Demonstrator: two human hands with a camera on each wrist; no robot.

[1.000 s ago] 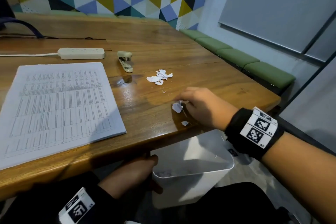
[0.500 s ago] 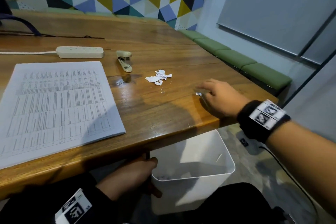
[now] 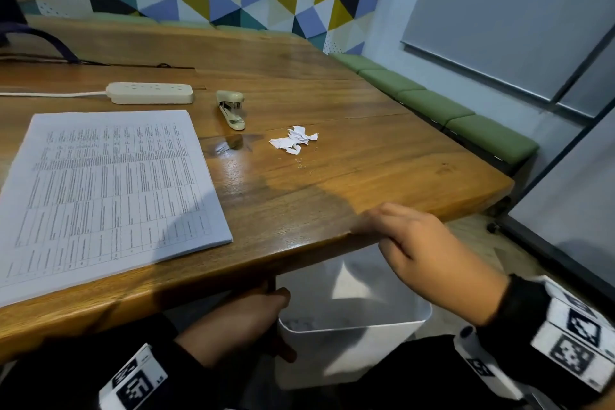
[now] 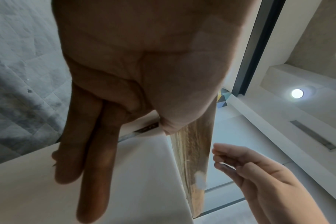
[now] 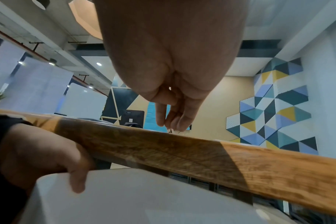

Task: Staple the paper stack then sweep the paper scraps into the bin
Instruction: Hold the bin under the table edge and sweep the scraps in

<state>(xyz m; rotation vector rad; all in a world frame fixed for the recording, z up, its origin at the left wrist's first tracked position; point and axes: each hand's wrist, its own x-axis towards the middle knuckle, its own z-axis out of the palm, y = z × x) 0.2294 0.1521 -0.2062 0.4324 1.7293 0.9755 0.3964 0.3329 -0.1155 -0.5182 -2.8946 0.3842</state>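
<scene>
The right hand (image 3: 422, 243) sits at the near edge of the table (image 3: 332, 183), fingers loosely bent and close together, their tips just over the rim; it holds nothing I can make out. In the left wrist view a small white scrap (image 4: 199, 179) shows against the table's edge face, just beside those fingers (image 4: 226, 157); whether it touches the wood cannot be told.

Below the edge, the left hand (image 3: 239, 326) grips the bin (image 3: 352, 346) at its near-left corner: thumb hooked over the rim and into the bin, fingers (image 4: 90, 159) flat down the outside wall. The bin's mouth lies under the table's lip, directly below the right hand, and white bits lie on its floor.

Further in, a small pile of scraps (image 3: 294, 141) rests on the bare wood, well apart from the edge, with open tabletop between it and the right hand. A few tiny specks lie just in front of the pile. The stapler (image 3: 231, 110) stands left of the pile, near the power strip (image 3: 149, 92). The paper stack (image 3: 100, 193) lies flat on the left half of the table, its lower right corner close to the near edge and clear of the right hand. Green bench cushions (image 3: 466, 120) run along the table's far-right side.
</scene>
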